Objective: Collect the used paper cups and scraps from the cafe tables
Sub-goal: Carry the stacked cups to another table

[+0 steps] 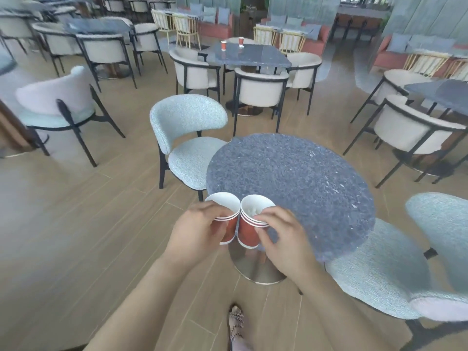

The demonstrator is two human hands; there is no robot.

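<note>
**Two cup stacks held at the round counter's edge**

The left hand (200, 228) grips one stack of red paper cups (224, 219); the right hand (281, 235) grips a second stack (250, 224), rims touching. Both hang just off the near edge of the round counter (298, 188). Two more red cups (223, 45) stand well apart on the square counter (253, 58) beyond.

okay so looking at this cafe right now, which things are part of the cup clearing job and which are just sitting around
Part of the job:
left hand holding a cup stack
right hand holding a second stack
two red cups on the far square table

Just there:
round table
blue chair
</note>
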